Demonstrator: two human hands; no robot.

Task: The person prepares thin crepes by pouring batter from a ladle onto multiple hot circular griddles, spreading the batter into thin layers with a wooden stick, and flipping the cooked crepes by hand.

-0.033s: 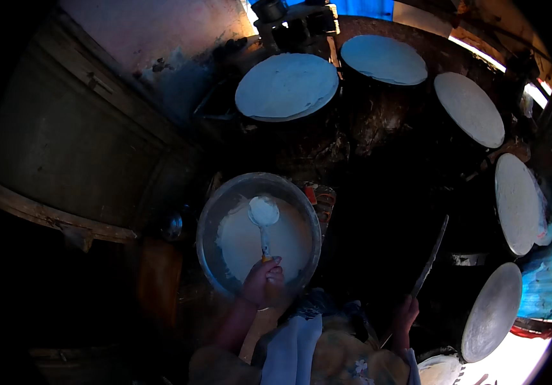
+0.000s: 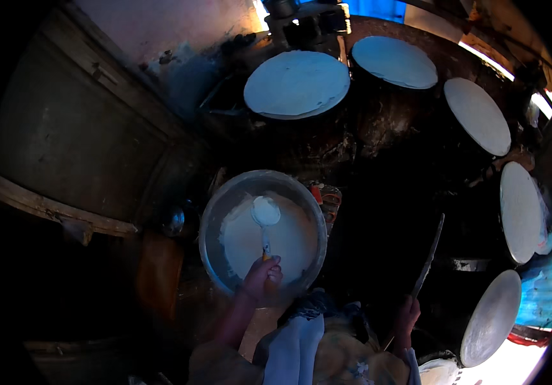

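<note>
My left hand is closed around the handle of a ladle. The ladle's round bowl, coated in pale batter, is over a wide metal basin that holds more pale batter. Whether the ladle touches the batter, I cannot tell. To the right, my right hand grips a long, thin, flat stick or blade, which points up and away. Its exact kind is unclear in the dim light.
Round griddles covered with pale sheets curve from the back to the right. A bare-looking grey round plate is nearer on the right. A wooden panel stands at left; deep shadow hides much between.
The whole view has shifted slightly, so the griddles sit a little farther right in the picture. Both hands keep hold of the ladle and the stick or blade.
</note>
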